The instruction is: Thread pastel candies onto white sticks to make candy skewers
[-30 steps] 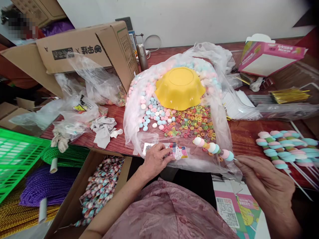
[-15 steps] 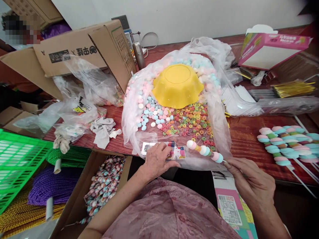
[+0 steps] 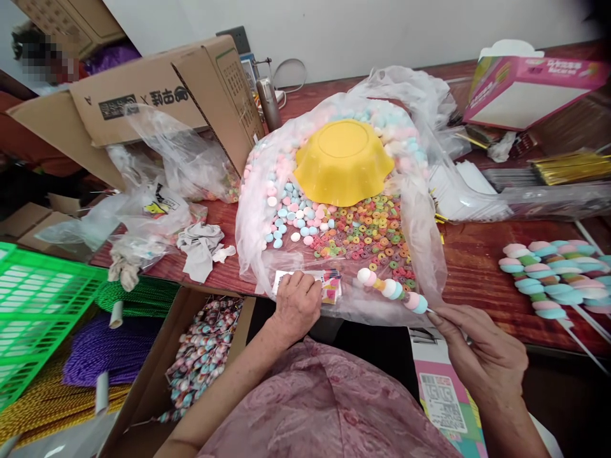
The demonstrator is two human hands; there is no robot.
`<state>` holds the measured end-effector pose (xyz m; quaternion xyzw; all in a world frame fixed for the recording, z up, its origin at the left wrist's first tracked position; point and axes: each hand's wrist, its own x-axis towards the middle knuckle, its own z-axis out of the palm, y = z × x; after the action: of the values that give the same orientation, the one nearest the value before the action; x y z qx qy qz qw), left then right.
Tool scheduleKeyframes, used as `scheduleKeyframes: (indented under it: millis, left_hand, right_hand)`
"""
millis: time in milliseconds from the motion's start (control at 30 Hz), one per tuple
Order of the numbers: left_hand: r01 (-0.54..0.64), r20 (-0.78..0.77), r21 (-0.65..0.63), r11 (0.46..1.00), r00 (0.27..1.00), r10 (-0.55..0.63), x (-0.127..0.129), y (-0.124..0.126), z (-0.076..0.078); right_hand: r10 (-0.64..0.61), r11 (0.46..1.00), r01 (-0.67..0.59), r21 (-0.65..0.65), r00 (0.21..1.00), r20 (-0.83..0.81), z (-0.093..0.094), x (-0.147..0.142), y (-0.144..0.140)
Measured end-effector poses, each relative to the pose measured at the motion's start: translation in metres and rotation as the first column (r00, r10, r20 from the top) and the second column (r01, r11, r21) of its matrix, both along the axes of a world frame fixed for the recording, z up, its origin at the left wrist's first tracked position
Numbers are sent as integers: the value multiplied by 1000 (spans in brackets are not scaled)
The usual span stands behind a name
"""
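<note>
1. One candy skewer slants over the plastic sheet, its stick pinched in the right hand.
2. Curled fingers of the left hand rest on printed packets at the sheet's near edge; whether they grip, I cannot tell.
3. More skewers lie on the table, to the right.
4. Ring candies and pastel marshmallows lie loose beyond the packets.
5. Behind them sits an upturned yellow bowl.

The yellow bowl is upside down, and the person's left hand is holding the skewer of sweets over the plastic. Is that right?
One slip: the head view shows the right hand holding the skewer of sweets, not the left hand. The yellow bowl is upside down, as you say.
</note>
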<state>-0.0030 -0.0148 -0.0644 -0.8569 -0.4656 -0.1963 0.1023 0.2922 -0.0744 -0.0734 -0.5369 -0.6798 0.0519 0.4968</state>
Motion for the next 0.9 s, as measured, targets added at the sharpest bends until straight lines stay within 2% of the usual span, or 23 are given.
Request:
scheduleKeyframes:
  millis: [100, 200, 267, 367, 433, 500, 600, 700, 733, 800, 900]
  left_hand:
    - [44, 89, -47, 998, 995, -40, -1, 0, -11]
    - [70, 304, -114, 991, 952, -33, -1, 0, -19]
    - [86, 432, -173, 981, 902, -3, -2, 1, -20]
    - [113, 524, -278, 954, 850, 52, -5, 3, -17]
    - [135, 530, -333, 933, 845, 67, -7, 5, -12]
    - [130, 466, -343, 930, 883, 49, -9, 6, -7]
    - [79, 227, -258, 963, 974, -19, -8, 3, -1]
    - [82, 42, -191, 978, 996, -75, -2, -4, -1]
    - [88, 36, -188, 978, 996, -82, 0, -6, -3]
    - [95, 126, -204, 974, 990, -70, 2, -8, -8]
    - [131, 429, -252, 959, 903, -10, 1, -4, -13]
  right_hand:
    - [28, 1000, -29, 10, 999, 39, -1, -3, 1]
    - [40, 999, -42, 22, 996, 83, -2, -4, 2]
    - [45, 999, -47, 21, 994, 97, -2, -4, 1]
    - [56, 998, -57, 14, 993, 102, 2, -5, 1]
    - [74, 997, -75, 11, 991, 108, 5, -6, 0]
    - [97, 995, -98, 0, 988, 122, 9, -7, 0]
    - [100, 995, -100, -10, 985, 138, 11, -8, 0]
    - [71, 997, -71, -2, 989, 130, 9, -8, 0]
    - [65, 998, -65, -2, 990, 126, 9, -9, 0]
    - [68, 998, -68, -8, 990, 120, 8, -10, 0]
    - [88, 996, -87, -15, 990, 107, 9, -11, 0]
